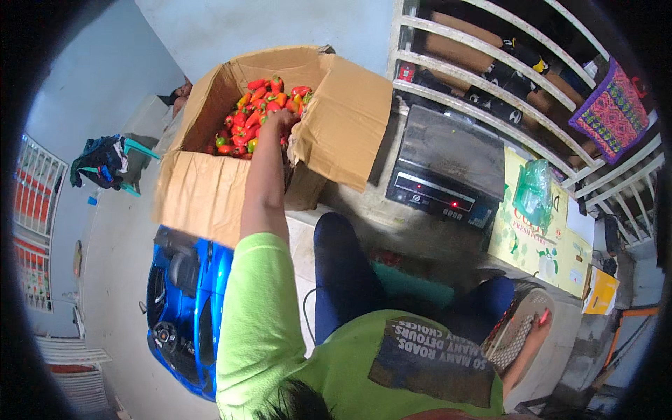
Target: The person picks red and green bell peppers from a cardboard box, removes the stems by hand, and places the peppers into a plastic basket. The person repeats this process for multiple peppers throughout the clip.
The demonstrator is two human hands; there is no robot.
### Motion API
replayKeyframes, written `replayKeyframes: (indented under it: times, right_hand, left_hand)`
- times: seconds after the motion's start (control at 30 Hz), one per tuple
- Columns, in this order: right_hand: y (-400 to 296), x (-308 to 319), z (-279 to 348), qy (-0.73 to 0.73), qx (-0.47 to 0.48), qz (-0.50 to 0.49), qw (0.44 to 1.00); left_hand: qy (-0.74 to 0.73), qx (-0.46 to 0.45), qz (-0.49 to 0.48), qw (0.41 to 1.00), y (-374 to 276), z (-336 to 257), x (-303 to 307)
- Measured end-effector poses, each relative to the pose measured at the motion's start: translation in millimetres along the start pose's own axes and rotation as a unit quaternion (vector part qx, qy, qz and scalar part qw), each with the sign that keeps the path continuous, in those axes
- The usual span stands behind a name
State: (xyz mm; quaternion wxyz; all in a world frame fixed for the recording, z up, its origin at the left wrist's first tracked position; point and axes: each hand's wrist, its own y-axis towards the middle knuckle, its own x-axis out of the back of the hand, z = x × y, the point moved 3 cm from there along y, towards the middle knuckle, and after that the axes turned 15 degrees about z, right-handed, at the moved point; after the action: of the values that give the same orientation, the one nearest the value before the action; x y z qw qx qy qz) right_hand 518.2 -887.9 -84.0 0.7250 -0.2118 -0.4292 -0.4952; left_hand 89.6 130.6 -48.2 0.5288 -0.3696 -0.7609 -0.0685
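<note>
My left hand (283,122) reaches into an open cardboard box (202,194), down among red, orange and green peppers (247,123). Its fingers are partly hidden, so whether they grip a pepper is unclear. At the lower right, my right hand (534,333) is above a beige perforated plastic basket (509,344) beside my leg. A red pepper (544,316) is between its fingers. The contents of the basket are mostly hidden.
A digital scale (446,157) with a red light stands right of the box. Beyond it, a green plastic bag (534,191) lies on a printed carton (543,257). White bars (488,47) rise behind. At left are a blue toy car (194,310) and a person (181,98), partly hidden.
</note>
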Motion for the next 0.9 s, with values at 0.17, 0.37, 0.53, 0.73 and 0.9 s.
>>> replayKeyframes:
  times: [0.17,0.37,0.53,0.73,0.9]
  right_hand:
    - [-14,-10,114,0.049,-0.039,0.074,0.995]
    - [11,-40,174,0.115,0.039,0.103,0.987]
    - [0,-53,178,0.182,0.026,0.109,0.977]
    - [4,-72,223,0.107,0.075,0.134,0.982]
    - [-12,-95,327,0.200,0.164,0.230,0.938]
  left_hand:
    - [-0.080,-0.105,0.218,0.967,-7,-48,-51]
    - [-0.214,0.014,0.273,0.938,-75,-38,-31]
    - [-0.137,-0.111,0.116,0.978,-106,-70,-17]
    - [-0.339,-0.136,-0.184,0.913,-203,-166,32]
    - [-0.456,-0.195,0.004,0.868,-305,-317,-40]
